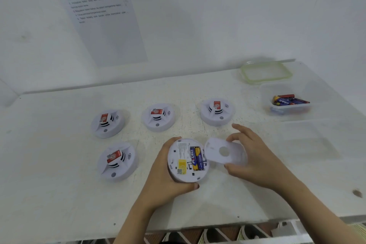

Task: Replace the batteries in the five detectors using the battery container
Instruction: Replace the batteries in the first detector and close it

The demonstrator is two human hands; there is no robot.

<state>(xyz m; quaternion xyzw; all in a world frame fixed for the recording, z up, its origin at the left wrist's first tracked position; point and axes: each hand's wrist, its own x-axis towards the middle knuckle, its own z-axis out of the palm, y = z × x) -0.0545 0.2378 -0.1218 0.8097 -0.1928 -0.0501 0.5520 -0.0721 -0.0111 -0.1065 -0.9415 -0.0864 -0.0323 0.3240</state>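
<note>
Count: four closed detectors (pixel 108 124); one opened detector (pixel 182 172) holding two batteries (pixel 197 157); one detached cover (pixel 223 152); one battery container (pixel 264 93), its loose contents uncountable; one lid (pixel 266 72); one printed sheet (pixel 103 25).

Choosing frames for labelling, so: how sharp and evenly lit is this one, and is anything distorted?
Head view: soft overall, text on the wall sheet unreadable; flat bright light washes out the white table, shadows faint; wide lens skews its edges; the cover in the right hand looks smeared, the open detector in the left hand sharper.
</note>
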